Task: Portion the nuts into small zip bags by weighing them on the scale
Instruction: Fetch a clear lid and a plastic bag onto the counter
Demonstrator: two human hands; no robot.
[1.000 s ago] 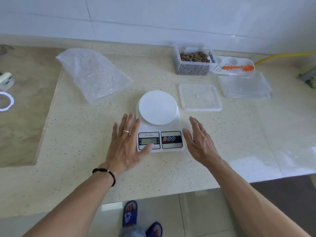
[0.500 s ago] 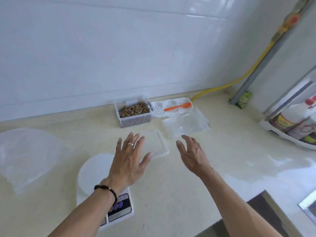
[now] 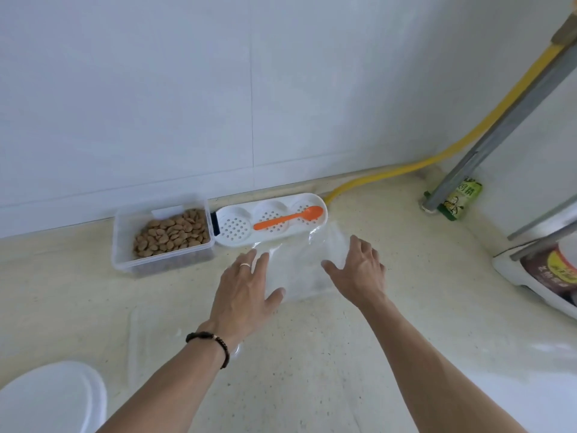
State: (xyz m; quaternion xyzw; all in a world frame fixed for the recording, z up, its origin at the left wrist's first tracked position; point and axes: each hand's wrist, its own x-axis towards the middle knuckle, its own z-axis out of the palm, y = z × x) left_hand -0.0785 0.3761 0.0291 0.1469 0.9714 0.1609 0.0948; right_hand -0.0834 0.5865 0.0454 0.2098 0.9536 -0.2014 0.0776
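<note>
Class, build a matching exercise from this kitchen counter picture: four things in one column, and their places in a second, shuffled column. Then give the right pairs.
Things:
1. orange spoon
2. nuts
3. zip bags
4. scale

Places:
A. bottom left corner of the view
B. in the clear tub
C. under both hands
D. on the white perforated tray

Pairs: 1-D, 2-B, 3-C, 4-A

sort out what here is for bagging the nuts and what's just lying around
For the job:
nuts in the clear tub
stack of zip bags, under the left hand and right hand
orange spoon in the white perforated tray
scale

Lying about:
yellow hose
green packet
tub lid
</note>
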